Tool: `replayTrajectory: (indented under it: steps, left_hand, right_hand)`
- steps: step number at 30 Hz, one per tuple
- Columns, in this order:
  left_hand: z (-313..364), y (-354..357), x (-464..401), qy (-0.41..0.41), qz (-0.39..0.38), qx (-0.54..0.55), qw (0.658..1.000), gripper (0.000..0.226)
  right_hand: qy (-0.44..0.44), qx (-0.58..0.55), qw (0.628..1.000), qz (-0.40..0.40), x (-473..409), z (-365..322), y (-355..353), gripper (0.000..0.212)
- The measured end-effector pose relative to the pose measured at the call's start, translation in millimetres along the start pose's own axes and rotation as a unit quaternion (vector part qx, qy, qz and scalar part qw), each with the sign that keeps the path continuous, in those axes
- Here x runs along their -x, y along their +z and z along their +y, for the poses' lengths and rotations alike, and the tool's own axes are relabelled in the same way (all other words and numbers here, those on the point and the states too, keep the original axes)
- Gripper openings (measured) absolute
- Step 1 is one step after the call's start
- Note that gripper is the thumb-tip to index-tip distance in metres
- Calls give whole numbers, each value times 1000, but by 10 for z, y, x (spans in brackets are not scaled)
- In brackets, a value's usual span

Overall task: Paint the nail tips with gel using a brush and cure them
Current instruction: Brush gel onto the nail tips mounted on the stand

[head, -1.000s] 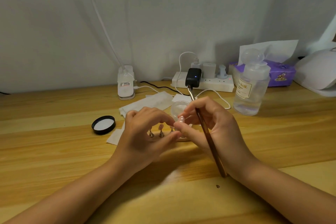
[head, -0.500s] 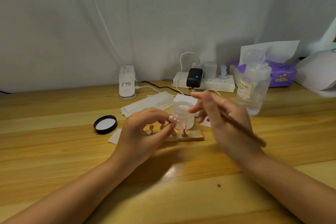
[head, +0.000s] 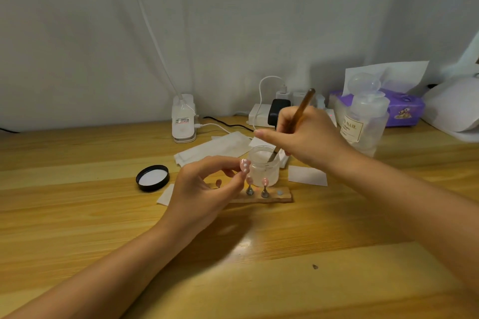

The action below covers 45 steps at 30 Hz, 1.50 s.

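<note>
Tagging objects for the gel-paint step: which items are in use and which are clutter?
In use: brush in right hand, gel jar, nail tip in left hand, wooden stand.

Lying about: black lid, pump bottle, tissue box, power strip.

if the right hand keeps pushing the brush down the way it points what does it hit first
Most likely the gel in the open jar. The right hand grips the brush angled down and left, and its tip is already inside the jar's mouth. Whether it touches the gel yet is unclear, since depth is hard to read.
</note>
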<state>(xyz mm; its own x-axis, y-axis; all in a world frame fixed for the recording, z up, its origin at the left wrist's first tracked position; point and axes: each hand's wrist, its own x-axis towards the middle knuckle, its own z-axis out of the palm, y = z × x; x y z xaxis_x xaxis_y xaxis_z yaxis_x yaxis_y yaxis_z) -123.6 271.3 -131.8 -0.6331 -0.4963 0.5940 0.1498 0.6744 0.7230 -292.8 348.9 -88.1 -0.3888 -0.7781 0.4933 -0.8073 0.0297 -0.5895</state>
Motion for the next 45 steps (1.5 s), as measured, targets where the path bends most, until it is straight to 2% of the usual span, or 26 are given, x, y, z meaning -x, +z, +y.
replayTrajectory:
  steps: [4,10,14,18,22,25,29,36,45]
  left_hand:
    - [-15,-1,-8,7,1,-16,1000,18]
    - [-5,0,-15,-3,6,-15,1000,14]
    - [1,0,-18,0,2,-9,1000,12]
    - [-8,0,-22,11,-1,-6,1000,13]
    - [-19,7,-26,21,-3,-10,1000,18]
    - [-19,9,-31,34,-3,-10,999,20]
    - [-32,5,-26,26,-3,-10,1000,19]
    - [-30,1,-22,11,-3,-14,1000,20]
    - [-20,-2,-19,7,-9,-10,1000,19]
  right_hand:
    - [-1,28,999,-26,-58,-16,147,36]
    - [29,-59,998,11,-132,16,160,36]
    - [57,-41,997,-20,-106,28,163,37]
    - [71,-79,993,46,-116,23,51,38]
    - [148,-115,976,107,-92,58,-94,38]
    - [207,-170,955,124,-45,95,-158,37]
    - [257,-184,939,134,2,159,-188,35]
    - [270,-189,927,180,45,213,-227,35]
    - [291,-234,911,176,63,200,-129,34]
